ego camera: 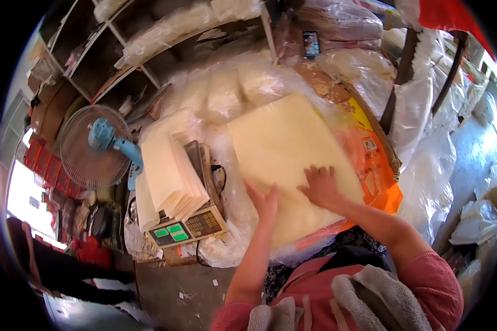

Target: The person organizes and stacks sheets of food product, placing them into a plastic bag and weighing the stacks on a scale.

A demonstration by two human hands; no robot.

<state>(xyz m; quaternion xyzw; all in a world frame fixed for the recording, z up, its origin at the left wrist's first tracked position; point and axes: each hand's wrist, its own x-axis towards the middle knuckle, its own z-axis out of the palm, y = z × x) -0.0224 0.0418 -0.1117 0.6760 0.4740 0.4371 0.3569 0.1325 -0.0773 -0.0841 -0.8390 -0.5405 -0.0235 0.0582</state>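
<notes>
A large cream sheet (288, 136), perhaps a stack of thin sheets, lies flat on the plastic-covered work surface in front of me. My right hand (321, 188) rests palm down on it with the fingers spread. Over the sheet's left side is my left hand (266, 202), thumb and fingers apart; whether it presses on the sheet I cannot tell. To the left, a folded bundle of similar cream sheets (170, 169) sits on an electronic scale (205, 223), whose green displays are lit. Neither hand grips anything.
A blue fan (103, 134) stands left of the scale. Behind the sheet lie clear plastic-wrapped cream packs (223, 93). An orange printed bag (383, 182) runs along the right edge near cardboard. A phone (310, 44) is propped at the back. Someone in dark clothing (66, 265) is at far left.
</notes>
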